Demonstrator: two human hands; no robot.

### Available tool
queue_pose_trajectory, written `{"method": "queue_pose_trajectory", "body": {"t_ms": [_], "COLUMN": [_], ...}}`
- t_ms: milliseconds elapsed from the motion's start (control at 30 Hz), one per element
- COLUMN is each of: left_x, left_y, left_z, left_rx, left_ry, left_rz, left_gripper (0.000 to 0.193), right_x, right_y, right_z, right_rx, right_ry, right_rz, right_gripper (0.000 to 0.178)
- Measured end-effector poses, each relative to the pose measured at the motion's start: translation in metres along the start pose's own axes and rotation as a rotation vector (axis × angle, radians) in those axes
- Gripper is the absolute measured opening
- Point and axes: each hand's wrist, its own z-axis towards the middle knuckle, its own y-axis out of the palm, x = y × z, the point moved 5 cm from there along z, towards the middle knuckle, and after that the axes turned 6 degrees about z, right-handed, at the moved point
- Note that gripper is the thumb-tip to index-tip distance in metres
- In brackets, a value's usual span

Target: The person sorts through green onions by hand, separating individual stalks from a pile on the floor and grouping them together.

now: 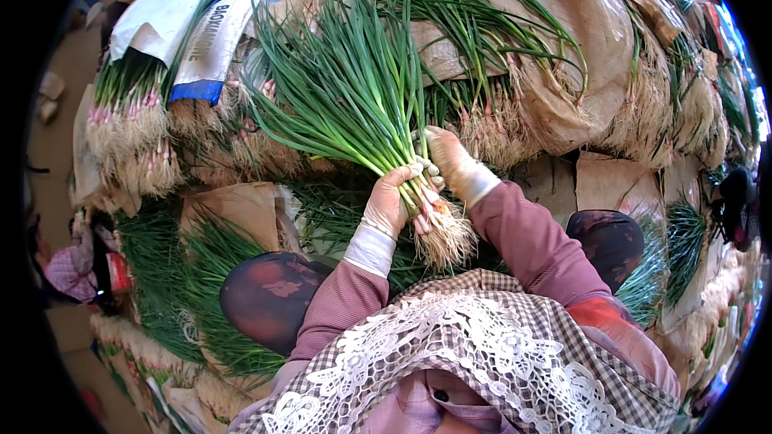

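Gripping a bunch (354, 84) of green onions by its pale lower stems, a person's left hand (388, 204) closes around one side while the right hand (449, 162) clasps the other. The bunch hangs before the body, roots (445, 239) toward a lace-trimmed apron (458, 333), leaves fanned toward the brown sack (591, 72) and more onions (137, 120) beyond.

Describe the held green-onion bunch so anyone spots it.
Find the lace-edged checked cloth below; follow purple sleeves up to the left hand and right hand. The green-onion bunch fans up-left from them, roots toward the cloth. Unlike neighbouring bunches, it's gripped.
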Motion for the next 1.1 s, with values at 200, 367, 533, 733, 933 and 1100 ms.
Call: {"method": "queue_pose_trajectory", "body": {"t_ms": [200, 367, 533, 733, 933, 1100], "left_x": [0.001, -0.008, -0.01, -0.004, 0.01, 0.041], "left_y": [0.002, -0.001, -0.011, 0.016, 0.029, 0.047], "left_z": [-0.001, 0.0, 0.006, 0.001, -0.007, -0.017], "left_rx": [0.027, 0.118, 0.08, 0.149, -0.167, -0.095], "left_ry": [-0.006, -0.044, -0.027, 0.069, 0.148, 0.297], "left_rz": [0.095, 0.21, 0.065, 0.127, 0.05, 0.325], "left_gripper": [0.026, 0.028, 0.027, 0.023, 0.031, 0.03], "right_x": [-0.021, -0.019, -0.001, -0.003, 0.013, -0.057], "right_y": [-0.02, 0.007, -0.005, -0.013, -0.02, -0.046], "right_z": [-0.005, -0.02, -0.026, -0.02, -0.028, -0.047], "right_rx": [-0.046, -0.027, 0.075, 0.125, -0.42, 0.268], "right_ry": [-0.097, -0.315, -0.277, -0.23, -0.089, -0.476], "right_rz": [0.165, 0.011, 0.331, 0.695, -1.146, -1.29], "right_gripper": [0.021, 0.019, 0.017, 0.013, 0.029, 0.032]}}
